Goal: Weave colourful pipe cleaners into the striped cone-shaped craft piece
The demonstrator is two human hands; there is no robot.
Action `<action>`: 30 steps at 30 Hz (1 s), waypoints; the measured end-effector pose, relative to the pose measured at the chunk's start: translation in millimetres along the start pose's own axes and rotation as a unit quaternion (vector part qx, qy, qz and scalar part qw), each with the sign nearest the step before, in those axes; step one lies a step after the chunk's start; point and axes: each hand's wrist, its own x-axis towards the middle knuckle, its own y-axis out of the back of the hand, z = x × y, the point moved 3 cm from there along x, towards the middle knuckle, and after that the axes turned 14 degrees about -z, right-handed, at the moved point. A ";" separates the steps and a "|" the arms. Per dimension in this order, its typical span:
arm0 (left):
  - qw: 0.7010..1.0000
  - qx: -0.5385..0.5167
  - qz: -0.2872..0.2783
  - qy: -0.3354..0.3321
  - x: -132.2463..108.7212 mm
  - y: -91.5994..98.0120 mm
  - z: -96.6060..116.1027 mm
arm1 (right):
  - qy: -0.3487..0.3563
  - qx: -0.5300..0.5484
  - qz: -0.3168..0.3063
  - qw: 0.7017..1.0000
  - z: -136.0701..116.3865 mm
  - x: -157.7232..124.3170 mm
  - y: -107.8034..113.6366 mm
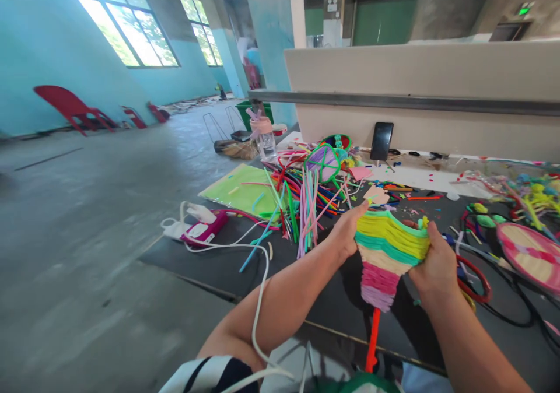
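Head view, L to R: well left of the L hand, a red chair stands on the floor by the blue wall, w/ two red cylinders leaning nearby. Nearer, also left of the L hand, a magenta & white power strip lies on the dark bench; its white cable runs over the L forearm. Beyond that, farther out than the L hand, is a lime-green sheet pack, then a clear bottle w/ pink top. Just left of the L hand: loose bunch of pastel pipe cleaners; past it, a round lilac pc w/ green bands.

L hand is clamped on the upper left edge of a striped fan-shaped pc, thumb in front. The pc hangs btwn both hands, held up over the near part of the bench: mint top edge, then yellow, teal, cream, magenta, lilac, w/ an orange-red stem pointing down. Beyond & btwn the hands, a dark phone leans on a pale panel.

R hand is clamped on the pc's upper right edge. Just right of it: a red loop; farther right, a pink-rimmed oval pc near a yellow fuzzy heap.
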 end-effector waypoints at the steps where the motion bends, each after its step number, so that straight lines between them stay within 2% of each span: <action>1: 1.000 0.007 0.012 -0.004 0.0 0.9 0.4 | -0.002 -0.001 0.000 1.000 0.3 0.1 0.2; 7: 0.998 0.028 0.032 -0.035 -0.3 0.3 2.0 | 0.000 -0.004 0.003 1.000 0.6 1.2 2.4; 15: 0.997 0.038 0.052 -0.034 1.5 3.5 1.3 | 0.004 0.014 0.008 1.000 2.9 2.4 3.6; 26: 0.998 0.036 0.056 -0.002 2.2 7.1 3.8 | 0.010 0.042 -0.032 0.999 6.8 -1.6 -3.5; 30: 0.996 0.015 0.080 -0.026 2.5 12.0 10.7 | 0.001 0.071 -0.073 0.995 12.4 -2.7 -10.0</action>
